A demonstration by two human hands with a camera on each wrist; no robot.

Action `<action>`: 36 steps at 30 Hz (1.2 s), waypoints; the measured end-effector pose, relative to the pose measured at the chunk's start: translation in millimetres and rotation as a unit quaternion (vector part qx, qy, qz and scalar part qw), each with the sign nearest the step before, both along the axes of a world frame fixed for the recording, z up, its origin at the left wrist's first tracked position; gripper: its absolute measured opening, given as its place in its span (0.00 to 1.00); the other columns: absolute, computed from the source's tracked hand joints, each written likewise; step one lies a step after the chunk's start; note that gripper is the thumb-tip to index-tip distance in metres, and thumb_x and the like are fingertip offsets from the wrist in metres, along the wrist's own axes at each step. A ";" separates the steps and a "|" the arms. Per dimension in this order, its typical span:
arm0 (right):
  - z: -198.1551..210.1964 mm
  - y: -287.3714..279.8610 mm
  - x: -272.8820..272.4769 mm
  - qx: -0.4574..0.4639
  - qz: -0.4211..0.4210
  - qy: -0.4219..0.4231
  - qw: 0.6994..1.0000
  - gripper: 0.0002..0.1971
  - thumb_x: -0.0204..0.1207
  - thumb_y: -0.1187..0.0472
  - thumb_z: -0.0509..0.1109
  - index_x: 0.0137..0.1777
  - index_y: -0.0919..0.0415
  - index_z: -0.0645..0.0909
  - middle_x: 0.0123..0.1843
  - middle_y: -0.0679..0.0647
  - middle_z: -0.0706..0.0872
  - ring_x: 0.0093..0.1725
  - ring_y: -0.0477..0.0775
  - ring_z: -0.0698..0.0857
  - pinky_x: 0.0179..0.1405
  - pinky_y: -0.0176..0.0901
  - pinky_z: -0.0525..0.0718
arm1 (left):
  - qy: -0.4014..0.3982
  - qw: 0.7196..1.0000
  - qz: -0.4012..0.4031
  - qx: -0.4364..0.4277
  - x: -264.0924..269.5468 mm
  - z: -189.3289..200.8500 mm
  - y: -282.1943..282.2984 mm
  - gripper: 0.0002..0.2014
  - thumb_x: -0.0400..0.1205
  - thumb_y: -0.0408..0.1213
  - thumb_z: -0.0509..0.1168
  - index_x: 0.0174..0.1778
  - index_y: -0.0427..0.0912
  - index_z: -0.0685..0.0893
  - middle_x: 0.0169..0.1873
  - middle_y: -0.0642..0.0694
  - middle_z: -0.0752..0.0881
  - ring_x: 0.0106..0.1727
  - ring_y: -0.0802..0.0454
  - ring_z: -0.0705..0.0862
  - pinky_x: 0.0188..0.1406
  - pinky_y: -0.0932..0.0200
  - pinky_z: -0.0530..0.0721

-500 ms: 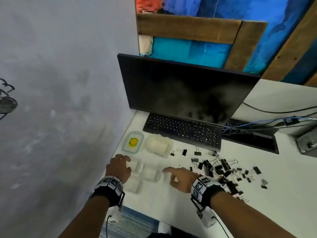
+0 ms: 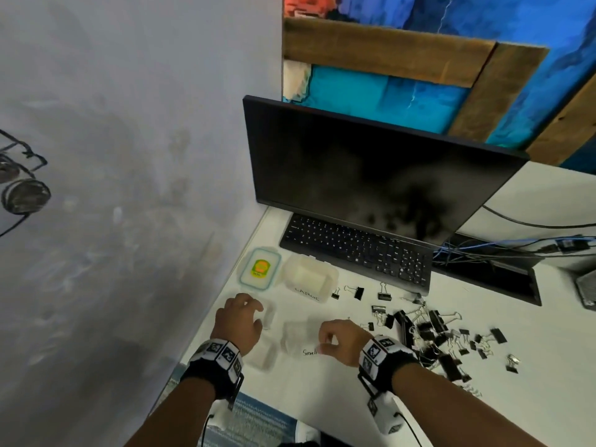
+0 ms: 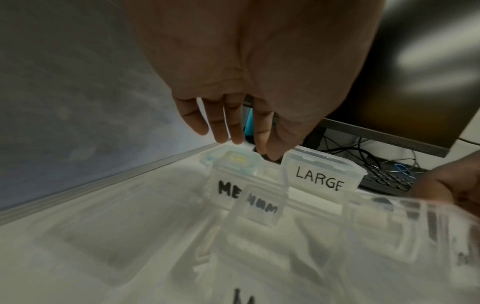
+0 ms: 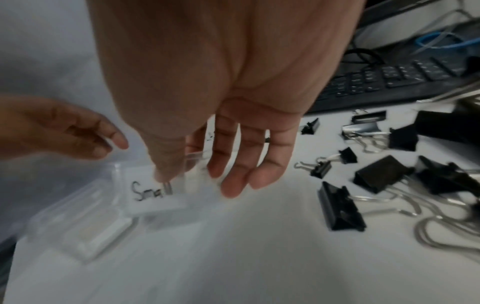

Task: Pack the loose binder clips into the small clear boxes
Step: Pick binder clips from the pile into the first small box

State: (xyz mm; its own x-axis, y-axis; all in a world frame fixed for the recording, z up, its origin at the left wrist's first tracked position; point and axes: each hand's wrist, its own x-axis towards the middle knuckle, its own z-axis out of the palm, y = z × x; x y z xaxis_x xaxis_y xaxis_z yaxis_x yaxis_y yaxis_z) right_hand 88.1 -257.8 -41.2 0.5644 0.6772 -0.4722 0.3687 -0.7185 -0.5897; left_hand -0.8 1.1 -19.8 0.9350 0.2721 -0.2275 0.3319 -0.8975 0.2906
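Three clear boxes sit at the desk's left front. The one marked "Small" (image 2: 298, 338) (image 4: 153, 197) is pinched at its right end between the thumb and index finger of my right hand (image 2: 325, 341) (image 4: 182, 164); its other fingers (image 4: 233, 185) hang straight. My left hand (image 2: 254, 312) (image 3: 233, 142) hovers with relaxed fingers over the box marked "Medium" (image 2: 269, 314) (image 3: 249, 197) and holds nothing. A third clear piece (image 2: 264, 354) lies under my left wrist. Loose black binder clips (image 2: 429, 330) (image 4: 340, 207) of mixed sizes lie scattered to the right of my right hand.
A bigger box marked "Large" (image 2: 309, 279) (image 3: 322, 176) and a lid with a yellow sticker (image 2: 259, 269) stand behind the small boxes. Beyond them are a black keyboard (image 2: 354, 250), a dark monitor (image 2: 371, 169) and tangled cables (image 2: 483, 250). A grey wall runs along the desk's left edge.
My right hand has gone from lying flat on the desk to pinching the end of the Small box. The left hand has stayed over the Medium box.
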 end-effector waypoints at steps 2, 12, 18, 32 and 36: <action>5.6 -8.7 1.4 0.026 -0.045 0.040 0.998 0.11 0.79 0.46 0.71 0.37 0.41 0.75 0.39 0.45 0.85 0.28 0.35 0.80 0.37 0.34 0.79 | -0.020 0.999 -0.036 -0.028 7.2 2.5 -9.9 0.14 0.80 0.43 0.65 0.61 0.54 0.82 0.64 0.54 0.78 0.63 0.49 0.77 0.61 0.53 0.75; 24.4 -68.3 -6.5 0.061 -0.114 0.068 0.989 0.09 0.77 0.47 0.74 0.38 0.42 0.78 0.38 0.42 0.84 0.35 0.37 0.80 0.40 0.33 0.78 | 0.163 0.945 -0.223 -0.173 45.1 3.7 -99.4 0.25 0.76 0.63 0.67 0.67 0.59 0.77 0.64 0.53 0.81 0.59 0.54 0.82 0.63 0.55 0.80; 30.8 -132.6 -25.2 0.090 -0.190 0.045 0.977 0.12 0.71 0.59 0.79 0.47 0.43 0.80 0.46 0.37 0.83 0.44 0.38 0.83 0.46 0.35 0.84 | 0.175 0.921 -0.291 -0.190 57.1 1.1 -158.5 0.23 0.72 0.56 0.74 0.60 0.57 0.75 0.59 0.54 0.82 0.50 0.56 0.82 0.53 0.58 0.81; 28.1 -265.5 -77.3 0.052 -0.255 0.060 0.964 0.29 0.62 0.57 0.84 0.60 0.46 0.74 0.59 0.45 0.81 0.54 0.47 0.82 0.51 0.36 0.81 | 0.133 0.888 -0.407 -0.168 33.7 4.1 -299.9 0.41 0.70 0.53 0.77 0.77 0.56 0.65 0.68 0.56 0.70 0.65 0.54 0.76 0.64 0.51 0.80; 22.4 -323.5 -92.7 0.055 -0.332 0.065 0.939 0.27 0.64 0.60 0.81 0.58 0.53 0.71 0.51 0.44 0.81 0.44 0.38 0.79 0.36 0.25 0.74 | 0.117 0.896 -0.398 -0.161 28.7 -0.5 -320.5 0.32 0.78 0.59 0.66 0.77 0.56 0.67 0.71 0.58 0.68 0.70 0.56 0.73 0.67 0.55 0.76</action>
